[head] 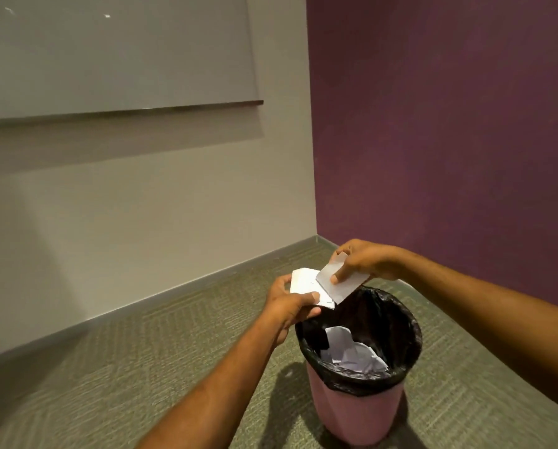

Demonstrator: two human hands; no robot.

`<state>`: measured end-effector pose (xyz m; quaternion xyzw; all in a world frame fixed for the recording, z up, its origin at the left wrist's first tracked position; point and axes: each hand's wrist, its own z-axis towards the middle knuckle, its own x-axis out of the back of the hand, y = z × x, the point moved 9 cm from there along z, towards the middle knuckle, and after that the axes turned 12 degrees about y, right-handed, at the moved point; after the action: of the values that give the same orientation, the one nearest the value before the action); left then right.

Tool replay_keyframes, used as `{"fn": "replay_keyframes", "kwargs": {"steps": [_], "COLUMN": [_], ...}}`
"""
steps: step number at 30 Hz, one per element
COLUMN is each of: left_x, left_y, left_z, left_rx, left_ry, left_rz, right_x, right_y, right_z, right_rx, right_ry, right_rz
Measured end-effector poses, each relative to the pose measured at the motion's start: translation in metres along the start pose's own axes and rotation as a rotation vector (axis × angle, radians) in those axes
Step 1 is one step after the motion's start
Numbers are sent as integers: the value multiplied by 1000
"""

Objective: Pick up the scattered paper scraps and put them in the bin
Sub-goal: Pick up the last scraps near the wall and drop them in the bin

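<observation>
Two hands raised, close together, each clamped on paper. Head view: left hand (287, 307) pinches white scraps (303, 283), thumb on top. Right hand (366, 260) pinches grey scrap (342, 285), which overlaps left's sheets. Bin (358, 413) stands below hands, nearer person; crumpled paper (352, 353) already inside. Grey scrap hangs over far rim, long axis tilted down toward opening. White scraps sit over left rim edge. Judgement: right hand nearer to drop; left needs small shift rightward.

Green-grey carpet floor (141, 367); pink bin (361, 413) stands on it.
</observation>
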<state>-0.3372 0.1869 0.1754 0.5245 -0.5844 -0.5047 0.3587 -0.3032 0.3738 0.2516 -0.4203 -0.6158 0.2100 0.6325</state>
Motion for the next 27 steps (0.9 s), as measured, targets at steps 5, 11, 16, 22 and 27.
{"fn": "replay_keyframes", "kwargs": {"steps": [5, 11, 16, 22, 27], "left_x": [-14, -23, -6, 26, 47], "left_y": [-9, -6, 0, -9, -31], "left_z": [1, -3, 4, 14, 31], "left_rx": [29, -10, -37, -18, 18], "left_ry": [-100, -148, -27, 124, 149], "left_rz": [7, 71, 93, 93, 128], "right_x": [8, 7, 6, 1, -19], "right_y": [20, 27, 26, 28, 46], "right_z": [0, 2, 3, 1, 11], "right_rx": [-47, -49, -45, -21, -37], "right_ry": [-23, -30, -2, 14, 0], "right_rz": [-68, -81, -108, -115, -91]}}
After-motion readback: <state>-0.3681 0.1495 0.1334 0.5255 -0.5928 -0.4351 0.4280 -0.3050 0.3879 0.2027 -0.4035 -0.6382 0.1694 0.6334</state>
